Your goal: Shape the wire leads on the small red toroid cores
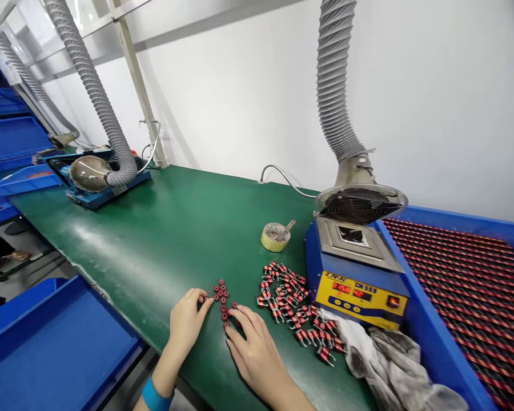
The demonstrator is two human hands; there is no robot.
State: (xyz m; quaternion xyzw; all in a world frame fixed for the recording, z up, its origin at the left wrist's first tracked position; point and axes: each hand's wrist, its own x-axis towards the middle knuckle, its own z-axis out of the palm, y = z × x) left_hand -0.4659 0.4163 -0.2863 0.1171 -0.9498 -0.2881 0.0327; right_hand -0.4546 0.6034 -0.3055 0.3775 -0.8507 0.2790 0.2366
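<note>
At the far left, a blue tray point(47, 342) sits below the table edge. A grey corrugated hose point(89, 85) comes down to a domed hood on a blue unit point(98, 180) at the rear left of the green table point(154, 240). The left hand point(187, 321), with a blue wristband point(155, 395) on its wrist, rests on the table near the front edge. Its fingers are curled and their tips touch the left side of a small cluster of red-and-black coils point(221, 299); whether they pinch a coil cannot be determined. The cluster lies flat on the table between the two hands. The right hand point(253, 349) lies palm down with its fingers extended and slightly apart, holding nothing; its fingertips reach the lower right of the cluster. Just right of it lies a larger loose pile of coils point(291, 308) with a tape roll point(275, 237) behind it. The pile reaches up to a blue solder pot point(355, 268) with a yellow panel and a lit red display. A second hose with a fan hood point(360, 202) hangs directly above the pot. A grey cloth point(389, 359) lies in front of the pot. At the far right, a blue bin point(428, 337) holds coils packed in rows point(475, 285).
</note>
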